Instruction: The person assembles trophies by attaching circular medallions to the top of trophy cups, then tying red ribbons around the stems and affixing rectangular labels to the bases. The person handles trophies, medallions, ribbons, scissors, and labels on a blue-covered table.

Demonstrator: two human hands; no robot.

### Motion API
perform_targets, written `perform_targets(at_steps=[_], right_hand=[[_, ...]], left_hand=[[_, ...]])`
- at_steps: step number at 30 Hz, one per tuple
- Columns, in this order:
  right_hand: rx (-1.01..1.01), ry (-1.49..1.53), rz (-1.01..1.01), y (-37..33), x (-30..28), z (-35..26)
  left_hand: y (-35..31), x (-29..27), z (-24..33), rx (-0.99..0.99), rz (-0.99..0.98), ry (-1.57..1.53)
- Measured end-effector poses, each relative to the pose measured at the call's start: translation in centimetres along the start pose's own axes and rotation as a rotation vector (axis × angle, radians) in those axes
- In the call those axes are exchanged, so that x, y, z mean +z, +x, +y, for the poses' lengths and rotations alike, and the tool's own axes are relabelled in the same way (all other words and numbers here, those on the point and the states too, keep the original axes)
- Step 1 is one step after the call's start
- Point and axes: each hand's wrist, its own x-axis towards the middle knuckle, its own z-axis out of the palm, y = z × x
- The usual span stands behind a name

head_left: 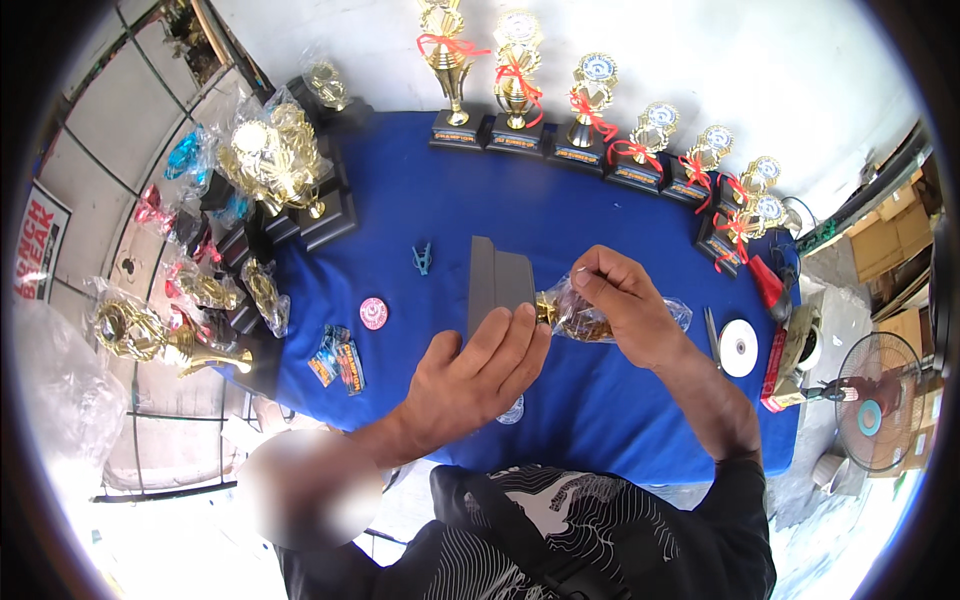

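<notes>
A trophy lies on its side over the middle of the table, its dark grey stepped base [497, 282] to the left. Its gold upper part [580, 322] points right inside a clear plastic bag [676, 314]. My left hand [480, 375] is closed around the lower edge of the base. Above the gold part, my right hand [625, 305] pinches with thumb and forefinger, apparently on the thin plastic; the fingers hide part of the bag. A teal clip [422, 259] and a round pink-red disc [373, 313] lie left of the trophy.
Gold trophies with red ribbons [580, 135] line the far edge. Plastic-wrapped trophies [275, 160] crowd the left. Scissors [712, 335], a white disc roll [739, 348] and a red hair dryer [768, 285] sit at the right. A standing fan [878, 400] is beyond the blue-covered table [400, 180].
</notes>
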Motion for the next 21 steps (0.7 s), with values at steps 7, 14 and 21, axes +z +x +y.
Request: perform_targets(at_steps=[7,14,21], right_hand=[[-0.017,0.354,0.299,0.3,-2.0,-0.8],[0.000,0.138,0.052,-2.3,-8.4,-5.0],[0.005,-0.486,-0.300,-3.5,-6.3,-2.5]], left_hand=[[-0.3,-0.7,0.0,0.080,0.019,-0.098],[-2.7,-0.5,-0.9,-0.242,-0.060,-0.255],[-2.2,-0.6,-1.8,-0.216,0.083,-0.292]])
